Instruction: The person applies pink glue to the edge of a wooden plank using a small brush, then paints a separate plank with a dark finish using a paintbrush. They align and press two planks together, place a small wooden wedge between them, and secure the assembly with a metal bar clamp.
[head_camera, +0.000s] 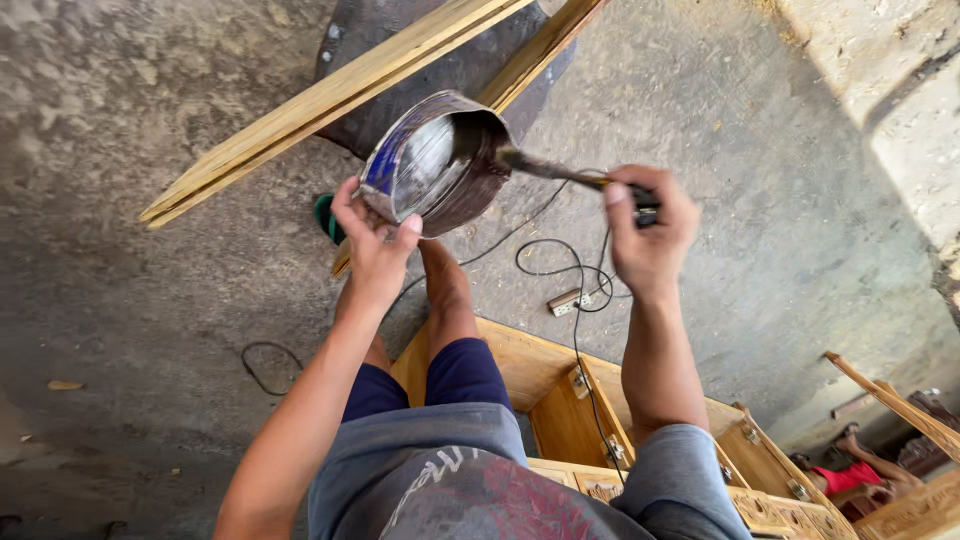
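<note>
Left grip (375, 232) tilts can (435, 160); right grip (650, 222) holds brush (560, 172).

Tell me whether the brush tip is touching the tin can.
Touching. The head view shows the brush tip resting against the rim of the tin can, with no gap; the left hand holds the can.

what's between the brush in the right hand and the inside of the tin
Nothing visible. The right hand holds the brush by its handle, and its tip already reaches into the open mouth of the round tin that the left hand grips by its lower rim.
</note>
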